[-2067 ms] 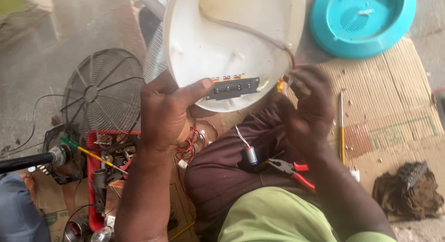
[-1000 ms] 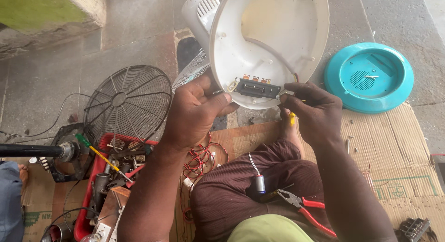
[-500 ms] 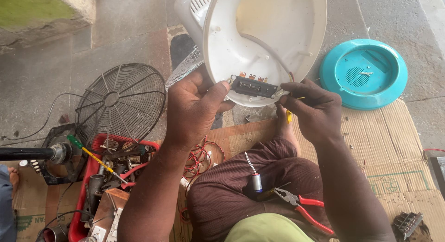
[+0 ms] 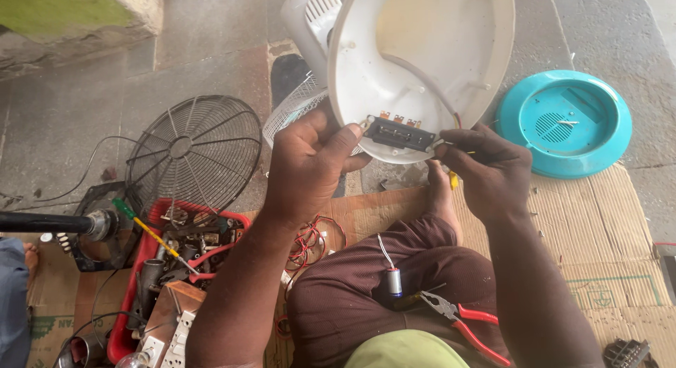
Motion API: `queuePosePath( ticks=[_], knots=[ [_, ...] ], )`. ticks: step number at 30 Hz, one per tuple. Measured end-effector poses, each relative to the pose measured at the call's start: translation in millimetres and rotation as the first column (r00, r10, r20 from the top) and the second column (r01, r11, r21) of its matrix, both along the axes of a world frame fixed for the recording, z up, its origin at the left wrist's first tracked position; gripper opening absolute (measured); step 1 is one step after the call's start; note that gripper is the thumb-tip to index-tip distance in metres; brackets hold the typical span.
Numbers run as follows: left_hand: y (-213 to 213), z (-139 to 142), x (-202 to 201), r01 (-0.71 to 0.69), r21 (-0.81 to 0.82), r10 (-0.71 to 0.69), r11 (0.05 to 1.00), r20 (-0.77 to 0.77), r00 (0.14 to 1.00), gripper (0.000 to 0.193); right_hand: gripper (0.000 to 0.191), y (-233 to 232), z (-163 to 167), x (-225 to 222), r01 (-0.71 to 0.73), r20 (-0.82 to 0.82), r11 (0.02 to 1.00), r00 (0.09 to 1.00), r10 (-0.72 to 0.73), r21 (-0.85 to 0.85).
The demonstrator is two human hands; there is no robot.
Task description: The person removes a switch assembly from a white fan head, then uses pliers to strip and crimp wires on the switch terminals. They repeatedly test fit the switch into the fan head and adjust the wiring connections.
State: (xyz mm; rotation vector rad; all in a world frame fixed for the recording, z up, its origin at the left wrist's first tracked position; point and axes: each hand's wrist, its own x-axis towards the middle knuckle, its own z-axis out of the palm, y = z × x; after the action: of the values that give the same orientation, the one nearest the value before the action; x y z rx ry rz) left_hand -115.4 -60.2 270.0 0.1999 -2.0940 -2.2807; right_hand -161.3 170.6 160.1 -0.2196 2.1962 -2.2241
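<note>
White fan base, underside up, held in both hands over the lap.

Left hand (image 4: 310, 164): fingers closed on the rim of the base (image 4: 422, 51), thumb pressed just beside the black switch block (image 4: 399, 134) set in the rim. Right hand (image 4: 486, 172): fingertips pinched narrow at the block's other end, gripping a yellow-handled tool (image 4: 453, 179) of which only the handle end shows below the fingers; its tip is hidden. White cable (image 4: 415, 76) runs inside the base down toward the right fingertips. Below the hands, on the lap: small capacitor (image 4: 394, 281) and red-handled pliers (image 4: 465, 322). Left of the left hand: wire fan guard (image 4: 193, 153) and red tray (image 4: 144, 255) of parts. Right of the right hand: teal cover (image 4: 567, 121) on the floor, cardboard (image 4: 591, 234) beneath.
</note>
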Motion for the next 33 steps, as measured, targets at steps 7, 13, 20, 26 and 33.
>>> queuePosePath(
  ticks=[7, 13, 20, 26, 33],
  knots=[
    [-6, 2, 0, 0.064, 0.141, -0.068, 0.988, 0.02, 0.998, 0.042, 0.021, 0, 1, 1, -0.007, -0.011, 1.0, 1.0, 0.007, -0.001],
    [-7, 0, 0, 0.06, 0.01, -0.06, 0.998, 0.006, 0.998, 0.043, 0.019, 0, 0, -1, -0.013, -0.014, 1.0, 1.0, 0.013, -0.012],
    [-3, -9, -2, 0.033, 0.004, -0.032, 0.999, -0.071, 0.997, 0.035, 0.019, -2, -2, -3, -0.008, -0.028, 0.999, 1.0, 0.007, -0.038],
    [-2, -16, 0, 0.017, -0.117, -0.032, 0.993, -0.125, 0.992, 0.032, 0.019, -1, -3, -3, -0.01, -0.029, 0.999, 1.0, 0.009, -0.034],
    [-2, -20, 2, 0.014, -0.223, -0.056, 0.975, -0.184, 0.981, 0.032, 0.018, 0, -6, -3, 0.012, -0.018, 0.999, 1.0, -0.012, -0.035]
  ],
)
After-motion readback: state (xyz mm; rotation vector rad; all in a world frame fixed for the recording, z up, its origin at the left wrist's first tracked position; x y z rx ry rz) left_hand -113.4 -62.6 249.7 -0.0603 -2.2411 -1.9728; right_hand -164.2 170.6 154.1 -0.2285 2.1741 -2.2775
